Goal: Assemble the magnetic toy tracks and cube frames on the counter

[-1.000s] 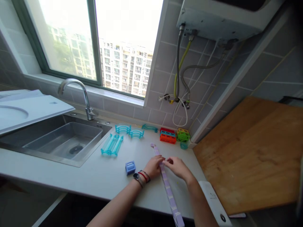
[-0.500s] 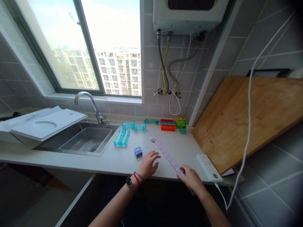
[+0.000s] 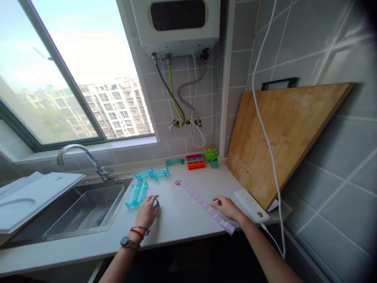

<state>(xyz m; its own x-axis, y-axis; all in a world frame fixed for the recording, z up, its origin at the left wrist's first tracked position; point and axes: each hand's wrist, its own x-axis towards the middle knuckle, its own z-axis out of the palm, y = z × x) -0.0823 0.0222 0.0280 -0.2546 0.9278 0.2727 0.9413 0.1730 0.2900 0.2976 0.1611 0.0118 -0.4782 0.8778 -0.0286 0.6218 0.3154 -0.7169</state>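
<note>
My left hand (image 3: 147, 212) lies over a small blue block (image 3: 156, 203) on the white counter (image 3: 182, 224), fingers curled round it. Just left of it lie straight turquoise track pieces (image 3: 136, 194). My right hand (image 3: 226, 207) rests on a long lilac segmented strip (image 3: 197, 198) that runs diagonally across the counter to its front edge; the fingers lie flat on it. Curved turquoise track pieces (image 3: 153, 173) sit farther back.
A steel sink (image 3: 79, 212) with tap (image 3: 85, 157) is at left, a white board (image 3: 26, 198) over its end. Red, orange and green blocks (image 3: 202, 159) stand by the back wall. A wooden board (image 3: 282, 137) leans at right, beside a white device (image 3: 250, 204) with a cable.
My left hand has moved left onto the blue block and closed round it. My right hand has shifted up along the lilac strip. The camera has tilted up and swung right.
</note>
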